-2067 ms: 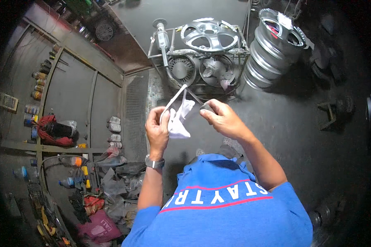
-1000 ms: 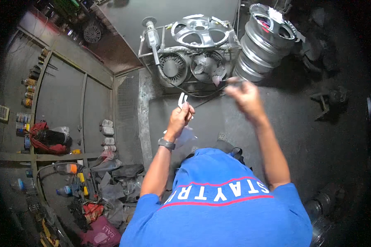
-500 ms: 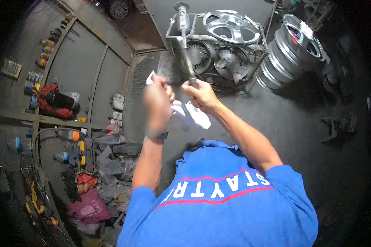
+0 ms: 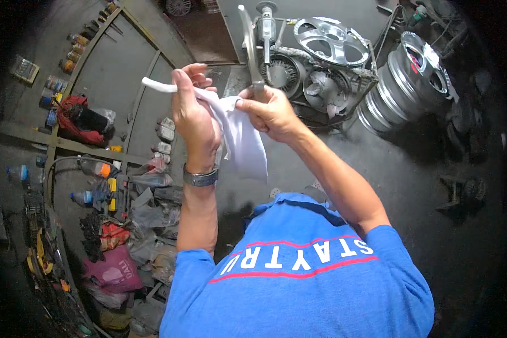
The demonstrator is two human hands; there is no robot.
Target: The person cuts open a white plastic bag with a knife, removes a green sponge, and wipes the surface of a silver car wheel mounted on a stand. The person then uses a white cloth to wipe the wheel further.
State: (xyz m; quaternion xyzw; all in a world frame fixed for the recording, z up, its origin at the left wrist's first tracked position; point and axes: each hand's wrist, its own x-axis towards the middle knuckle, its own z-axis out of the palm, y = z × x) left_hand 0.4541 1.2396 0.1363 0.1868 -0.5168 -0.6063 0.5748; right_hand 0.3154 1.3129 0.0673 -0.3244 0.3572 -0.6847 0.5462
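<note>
A white cloth [image 4: 247, 143] is drawn between my two hands, its broad part hanging below them. My left hand [image 4: 194, 115] has its palm turned inward and fingers partly curled. The cloth runs through the crook of its thumb, and a narrow end sticks out to the left. My right hand [image 4: 273, 115] pinches the cloth's upper edge with the thumb and also grips the grey lower end of a long, curved, pale tool [image 4: 249, 42]. That tool points away from me; its exact kind is unclear. A grey-banded watch [image 4: 200, 177] sits on my left wrist.
Ahead, a metal rack [image 4: 366, 73] carries a silver wheel rim [image 4: 331, 42], with more wheels inside. Stacked rims [image 4: 397, 87] stand to the right. Cans and bottles line a wall frame [image 4: 96, 147] at left, above plastic bags [image 4: 112, 273].
My left hand has turned and risen slightly, no longer smeared by motion. The cloth is now stretched between both hands, its narrow end showing at left. The tool in my right hand points more upright.
</note>
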